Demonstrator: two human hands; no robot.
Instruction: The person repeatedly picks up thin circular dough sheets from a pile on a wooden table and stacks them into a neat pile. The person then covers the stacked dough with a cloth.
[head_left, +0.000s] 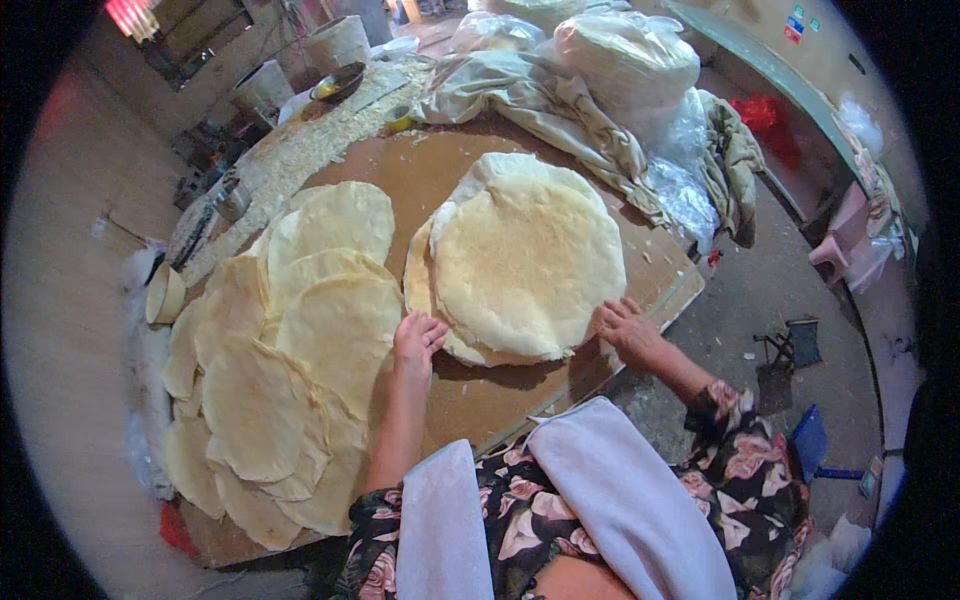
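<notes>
In front of me lies a stack of large round flatbreads (529, 262), pale with a browned middle. Its layers are offset, so lower edges show at the left and the back. My left hand (421, 339) is at the lower left rim, fingers extended and slightly apart. On the opposite side, my right hand (626, 328) has its fingers bent at the lower right rim; whether it pinches the bread is not clear. Thin flatbread sheets (259, 409) overlap in a loose spread to the left, near my left forearm.
The brown board (480, 409) bears the breads and scattered crumbs. Crumpled cloth (517, 82) and bulging plastic bags (626, 49) lie at the back. A dark pan (346, 81), a yellow tape roll (399, 118) and a cream bowl (166, 294) stand left. A folding stool (802, 343) is at right.
</notes>
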